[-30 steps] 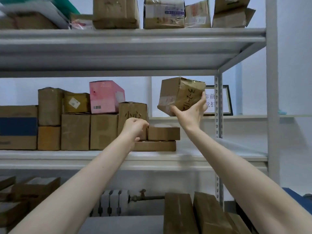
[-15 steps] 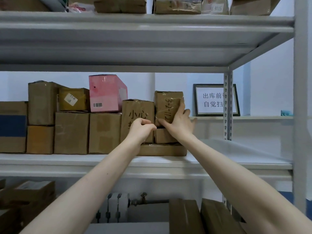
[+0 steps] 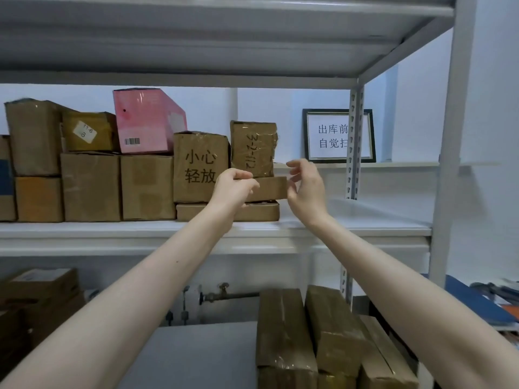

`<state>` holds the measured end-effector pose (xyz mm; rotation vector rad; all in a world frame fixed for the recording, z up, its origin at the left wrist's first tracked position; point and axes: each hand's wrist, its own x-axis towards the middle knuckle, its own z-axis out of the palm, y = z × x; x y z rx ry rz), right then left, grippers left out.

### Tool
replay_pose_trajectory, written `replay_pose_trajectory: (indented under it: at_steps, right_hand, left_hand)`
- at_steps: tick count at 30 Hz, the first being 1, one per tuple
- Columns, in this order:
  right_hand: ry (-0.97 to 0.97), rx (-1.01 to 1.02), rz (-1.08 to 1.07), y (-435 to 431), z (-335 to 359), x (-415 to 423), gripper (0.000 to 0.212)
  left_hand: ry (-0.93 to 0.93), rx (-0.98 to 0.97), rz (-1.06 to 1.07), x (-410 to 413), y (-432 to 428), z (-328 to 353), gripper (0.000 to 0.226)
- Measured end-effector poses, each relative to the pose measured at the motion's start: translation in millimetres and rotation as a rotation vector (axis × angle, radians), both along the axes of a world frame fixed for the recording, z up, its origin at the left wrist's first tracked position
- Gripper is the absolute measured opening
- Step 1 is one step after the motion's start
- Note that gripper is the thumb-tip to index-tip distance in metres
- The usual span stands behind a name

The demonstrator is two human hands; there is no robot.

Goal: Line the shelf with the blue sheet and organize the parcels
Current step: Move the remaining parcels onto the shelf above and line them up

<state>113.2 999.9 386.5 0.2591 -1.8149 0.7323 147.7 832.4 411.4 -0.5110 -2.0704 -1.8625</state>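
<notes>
On the middle shelf [image 3: 365,220] a tall taped parcel marked 3-2-112 [image 3: 252,148] stands upright on a small flat box [image 3: 271,188], which lies on a wider flat box [image 3: 258,212]. My left hand [image 3: 234,189] grips the left end of the small flat box, fingers curled over its top edge. My right hand [image 3: 306,189] hovers at the box's right end with loosely spread fingers, holding nothing. Beside them stands a box with black Chinese writing [image 3: 200,167].
A row of brown parcels [image 3: 90,186] and a pink box [image 3: 146,122] fill the shelf's left. The shelf's right part is bare white. A framed sign [image 3: 331,136] stands behind the post [image 3: 354,141]. Long parcels [image 3: 283,332] lie below; a blue sheet [image 3: 471,301] lies at lower right.
My right hand carried the 3-2-112 parcel down from the air, stood it on the small flat box, then let go and drew back to the right. The left hand stayed on the box.
</notes>
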Motion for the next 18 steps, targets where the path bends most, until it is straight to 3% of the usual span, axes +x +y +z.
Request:
replay_pose_trajectory:
  at_steps: [5,9,11,15,18]
  right_hand:
    - [-0.007,0.009,0.129,36.4,-33.2,35.6,0.004]
    - [-0.027,0.045,0.142,59.6,-57.5,63.3,0.034]
    - [-0.056,0.041,0.14,71.9,-75.9,75.4,0.039]
    - [-0.164,0.048,0.097,94.2,-120.0,96.0,0.025]
    - [-0.362,0.054,-0.006,103.0,-153.4,100.8,0.01]
  left_hand:
    - [-0.036,-0.026,-0.061,29.0,34.7,-17.2,0.021]
    - [-0.056,-0.074,-0.113,50.3,57.8,-35.6,0.019]
    - [-0.074,-0.113,-0.132,60.4,69.4,-49.5,0.016]
    - [-0.122,-0.207,-0.166,73.0,88.6,-84.2,0.011]
    - [-0.159,-0.277,-0.146,72.4,95.0,-107.6,0.011]
